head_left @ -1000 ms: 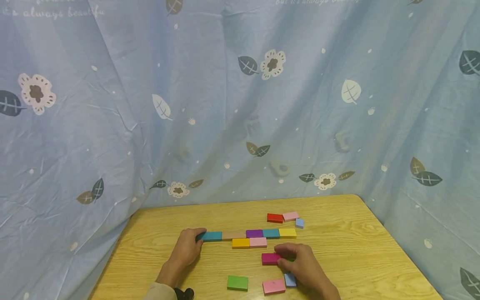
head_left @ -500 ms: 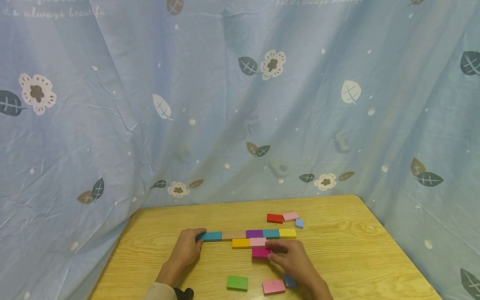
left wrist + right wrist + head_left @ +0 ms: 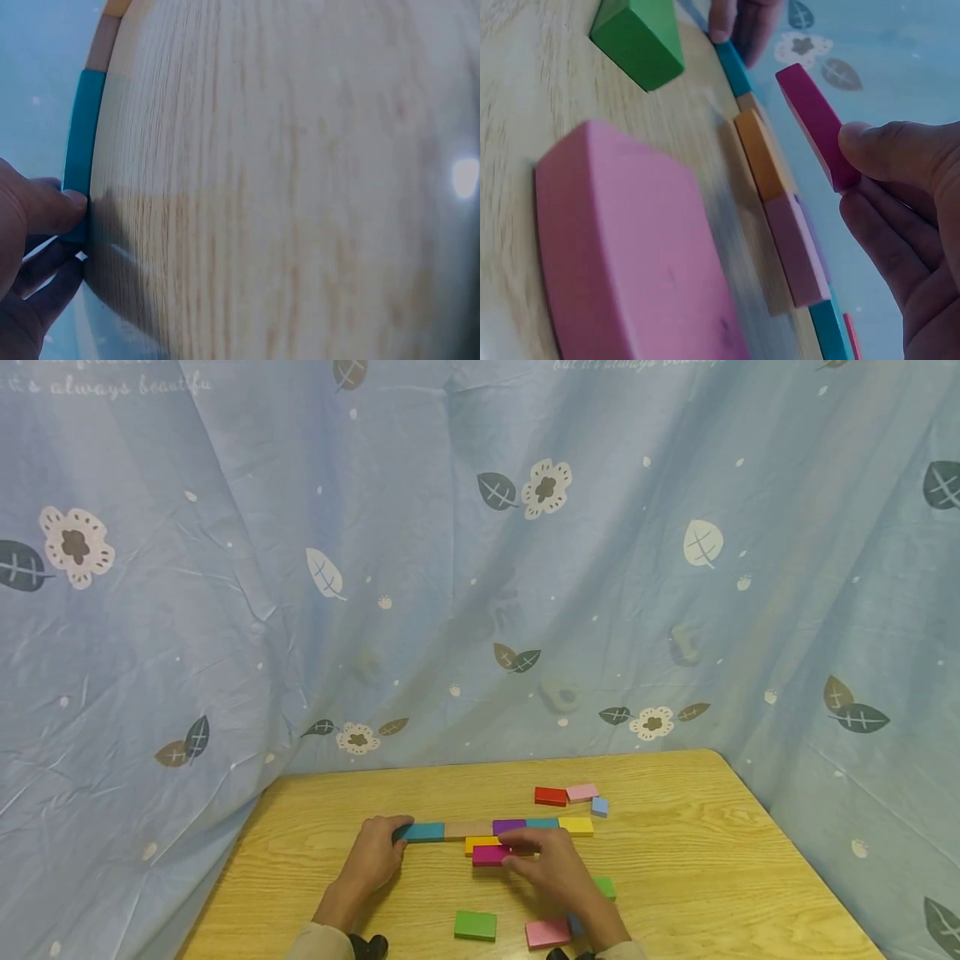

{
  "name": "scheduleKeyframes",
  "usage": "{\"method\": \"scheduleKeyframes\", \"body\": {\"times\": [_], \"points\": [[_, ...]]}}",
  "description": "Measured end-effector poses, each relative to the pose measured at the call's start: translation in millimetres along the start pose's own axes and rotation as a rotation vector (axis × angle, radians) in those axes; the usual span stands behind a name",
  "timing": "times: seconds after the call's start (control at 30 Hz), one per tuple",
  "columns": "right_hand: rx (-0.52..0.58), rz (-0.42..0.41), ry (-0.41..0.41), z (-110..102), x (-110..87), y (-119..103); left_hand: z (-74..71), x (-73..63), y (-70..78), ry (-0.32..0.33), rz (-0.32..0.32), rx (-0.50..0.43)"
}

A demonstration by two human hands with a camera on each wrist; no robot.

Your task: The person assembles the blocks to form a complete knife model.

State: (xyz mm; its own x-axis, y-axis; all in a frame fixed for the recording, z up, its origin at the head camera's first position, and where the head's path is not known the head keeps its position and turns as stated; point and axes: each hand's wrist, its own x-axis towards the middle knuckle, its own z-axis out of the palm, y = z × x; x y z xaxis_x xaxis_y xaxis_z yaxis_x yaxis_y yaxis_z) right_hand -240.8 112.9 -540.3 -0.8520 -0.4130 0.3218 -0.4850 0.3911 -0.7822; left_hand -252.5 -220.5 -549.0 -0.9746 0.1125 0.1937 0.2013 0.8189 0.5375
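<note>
My right hand pinches a magenta block by its right end, between thumb and fingers. In the right wrist view this magenta block is raised above the row. Behind it lie an orange block and a pink block, end to end. My left hand holds the left end of a teal block, thumb on its near side in the left wrist view. Rightward from that block runs a line of a tan block, a purple block, a second teal block and a yellow block.
Near the front lie a green block and a pink block. My right forearm partly hides a blue block and another green block. Behind the line are a red block, a pale pink block and a small blue block.
My right hand has carried the magenta block leftward and away from me, up to the orange block. A green block on the right has come into view. My left hand stays in place.
</note>
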Motion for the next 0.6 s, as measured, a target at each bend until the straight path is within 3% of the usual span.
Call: {"method": "scheduleKeyframes", "body": {"times": [0.23,0.6], "points": [[-0.092,0.009,-0.019,12.8,5.9,2.4,0.4,0.2,-0.1,0.003,0.011,-0.002],[-0.068,0.079,-0.052,22.7,4.1,5.0,0.6,0.0,-1.3,0.016,0.03,-0.005]]}}
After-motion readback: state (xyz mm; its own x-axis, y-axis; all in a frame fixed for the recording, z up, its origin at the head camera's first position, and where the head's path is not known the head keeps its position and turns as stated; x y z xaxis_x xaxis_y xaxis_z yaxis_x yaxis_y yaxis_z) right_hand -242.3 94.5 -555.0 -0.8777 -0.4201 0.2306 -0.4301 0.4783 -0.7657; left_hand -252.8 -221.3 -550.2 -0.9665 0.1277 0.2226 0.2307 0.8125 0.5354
